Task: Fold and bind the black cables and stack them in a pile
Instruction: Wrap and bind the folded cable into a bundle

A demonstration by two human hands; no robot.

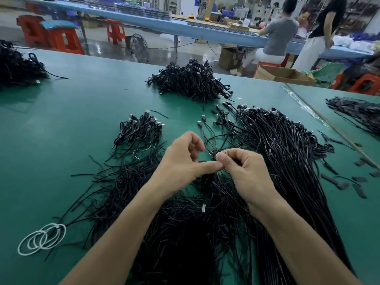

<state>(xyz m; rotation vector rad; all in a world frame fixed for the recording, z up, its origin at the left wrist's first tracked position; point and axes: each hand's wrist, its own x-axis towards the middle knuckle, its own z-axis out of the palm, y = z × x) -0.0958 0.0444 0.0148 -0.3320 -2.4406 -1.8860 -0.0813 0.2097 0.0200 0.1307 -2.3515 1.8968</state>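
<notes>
Pinched between left hand (181, 161) and right hand (244, 169), one folded cable (206, 179), black, silver plug hanging low. At right, loose cables (287, 153) lying long and straight on counter (82, 120). Behind left, small pile (139, 130) of bound cables; farther back, bigger pile (191, 81).

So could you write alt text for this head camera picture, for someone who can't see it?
A person's left hand and right hand meet over a green table, pinching a folded black cable between them. Long loose cables lie to the right, a small pile of bound cables to the left and a bigger pile farther back.
</notes>
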